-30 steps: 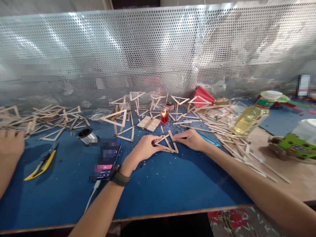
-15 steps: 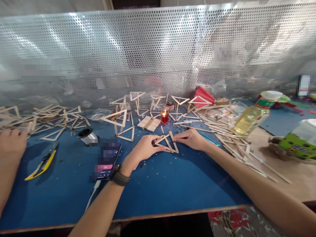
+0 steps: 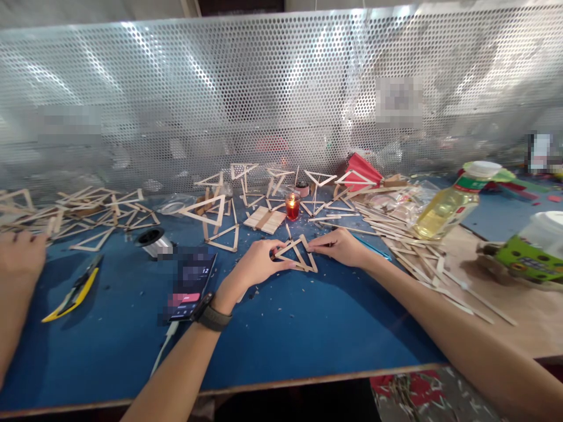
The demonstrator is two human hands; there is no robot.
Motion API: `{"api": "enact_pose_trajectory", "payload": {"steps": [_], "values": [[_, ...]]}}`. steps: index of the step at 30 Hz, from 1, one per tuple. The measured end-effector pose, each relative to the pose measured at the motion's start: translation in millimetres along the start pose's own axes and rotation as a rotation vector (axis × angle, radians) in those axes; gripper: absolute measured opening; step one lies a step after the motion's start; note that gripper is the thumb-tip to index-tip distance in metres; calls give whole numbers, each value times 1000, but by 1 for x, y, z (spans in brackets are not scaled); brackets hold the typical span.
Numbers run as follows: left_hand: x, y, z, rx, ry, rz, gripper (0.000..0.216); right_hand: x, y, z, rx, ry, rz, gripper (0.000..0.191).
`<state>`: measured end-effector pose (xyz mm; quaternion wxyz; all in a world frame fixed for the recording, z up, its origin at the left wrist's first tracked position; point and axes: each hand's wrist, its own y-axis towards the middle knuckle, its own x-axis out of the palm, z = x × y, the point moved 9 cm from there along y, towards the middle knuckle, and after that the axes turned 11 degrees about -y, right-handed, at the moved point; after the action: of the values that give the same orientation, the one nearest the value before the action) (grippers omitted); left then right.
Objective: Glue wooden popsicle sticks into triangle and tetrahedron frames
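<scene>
A small frame of flat wooden sticks [image 3: 301,255], joined in triangles, stands just above the blue table between my hands. My left hand [image 3: 259,261], with a dark band on its wrist, grips the frame's left corner between thumb and fingers. From the right, my right hand [image 3: 338,246] pinches at the frame's right side, near its upper corner; its fingertips partly hide that spot. Behind the frame, a lit candle in a red glass [image 3: 292,207] burns beside a flat bundle of sticks [image 3: 264,220]. A blue pen-like thing [image 3: 373,248] lies behind my right wrist.
Other stick frames [image 3: 223,239] stand along the perforated metal screen [image 3: 264,88]. Loose sticks [image 3: 422,258], an oil bottle [image 3: 448,205] and a green-wrapped container [image 3: 532,252] are right. Left are a phone [image 3: 193,281], wire spool [image 3: 153,242], yellow-handled cutter [image 3: 73,296] and another person's hand [image 3: 21,258].
</scene>
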<state>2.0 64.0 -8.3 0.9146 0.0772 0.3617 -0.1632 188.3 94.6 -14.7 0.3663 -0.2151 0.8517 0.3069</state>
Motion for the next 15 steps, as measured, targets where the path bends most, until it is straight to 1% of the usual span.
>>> {"api": "enact_pose_trajectory", "payload": {"steps": [15], "values": [[0, -1, -1, -16, 11, -7, 63, 2, -1, 5, 61, 33, -19, 22]]}}
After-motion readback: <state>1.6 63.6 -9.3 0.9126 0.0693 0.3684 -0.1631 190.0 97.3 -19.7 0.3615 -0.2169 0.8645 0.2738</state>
